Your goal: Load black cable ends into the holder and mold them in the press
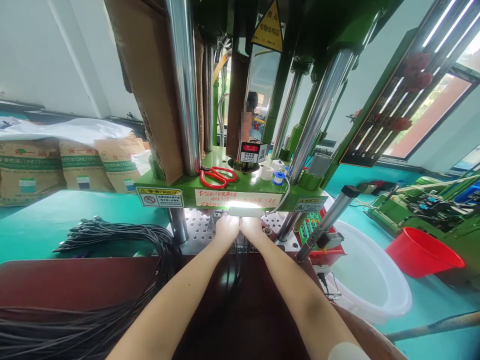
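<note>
Both arms reach forward into the lower gap of a green press machine (pixel 172 185). My left hand (pixel 227 228) and my right hand (pixel 252 229) are side by side over the metal bed, just below a glowing lamp (pixel 245 212). Glare and the lamp hide the fingers of both hands. Thin black cables (pixel 240 250) hang toward me from beneath the hands, over the dark red table (pixel 240 320). Whether the fingers grip them cannot be made out.
To the left lies a large bundle of black cables (pixel 150 237). Red-handled scissors (pixel 217 176) and small tape rolls (pixel 278 178) rest on the press plate. At right are a control box (pixel 311 227), a white tub (pixel 401 295) and a red bucket (pixel 420 255). Sacks (pixel 78 165) stand far left.
</note>
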A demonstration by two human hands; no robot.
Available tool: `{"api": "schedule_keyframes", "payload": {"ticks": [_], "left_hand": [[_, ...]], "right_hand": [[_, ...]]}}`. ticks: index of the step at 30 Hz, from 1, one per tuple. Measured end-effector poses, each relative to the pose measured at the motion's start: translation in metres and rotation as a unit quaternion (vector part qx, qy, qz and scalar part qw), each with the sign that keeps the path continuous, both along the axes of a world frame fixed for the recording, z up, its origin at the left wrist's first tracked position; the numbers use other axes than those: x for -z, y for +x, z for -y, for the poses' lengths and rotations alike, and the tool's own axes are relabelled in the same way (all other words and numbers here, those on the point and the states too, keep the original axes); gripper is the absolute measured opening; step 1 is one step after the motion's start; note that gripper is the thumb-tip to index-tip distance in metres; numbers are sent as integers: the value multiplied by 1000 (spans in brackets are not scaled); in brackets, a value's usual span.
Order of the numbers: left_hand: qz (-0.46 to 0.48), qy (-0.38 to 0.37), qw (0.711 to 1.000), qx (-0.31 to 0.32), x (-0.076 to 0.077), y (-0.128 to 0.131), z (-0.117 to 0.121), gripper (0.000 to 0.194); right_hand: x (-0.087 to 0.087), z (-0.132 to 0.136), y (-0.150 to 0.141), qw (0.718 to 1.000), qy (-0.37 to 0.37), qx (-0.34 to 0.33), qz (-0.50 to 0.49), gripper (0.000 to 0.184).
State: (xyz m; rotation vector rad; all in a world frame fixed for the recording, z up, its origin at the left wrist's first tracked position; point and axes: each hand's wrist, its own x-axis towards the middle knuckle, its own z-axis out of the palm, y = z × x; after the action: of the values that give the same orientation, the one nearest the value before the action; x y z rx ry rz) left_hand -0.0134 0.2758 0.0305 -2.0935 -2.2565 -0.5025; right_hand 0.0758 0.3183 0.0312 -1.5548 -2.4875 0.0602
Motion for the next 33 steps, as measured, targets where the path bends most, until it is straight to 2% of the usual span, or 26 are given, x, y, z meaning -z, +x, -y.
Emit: {"api": "schedule_keyframes", "payload": {"ticks": [5, 9, 17, 24, 28, 33], "left_hand": [[-4, -7, 1000, -1, 5, 3, -4, 30], [-16, 12, 1000, 1, 3, 1, -6, 33], [-53, 62, 992, 91, -5, -12, 4, 33], [-55, 74, 993, 76, 4, -21, -1, 38], [-57, 76, 993, 76, 11, -24, -1, 39], [-61, 66, 988, 125, 12, -36, 5, 38]], "right_hand": [[-1, -7, -6, 1000, -4, -2, -3, 30], [-3, -9, -4, 1000, 9, -12, -8, 29], [-5, 5, 24, 995, 71, -61, -19, 30], [1, 16, 42, 993, 86, -76, -24, 31], [-3, 16, 46, 986, 85, -139, -14, 29], [-6, 14, 46, 975, 71, -211, 2, 39]]}}
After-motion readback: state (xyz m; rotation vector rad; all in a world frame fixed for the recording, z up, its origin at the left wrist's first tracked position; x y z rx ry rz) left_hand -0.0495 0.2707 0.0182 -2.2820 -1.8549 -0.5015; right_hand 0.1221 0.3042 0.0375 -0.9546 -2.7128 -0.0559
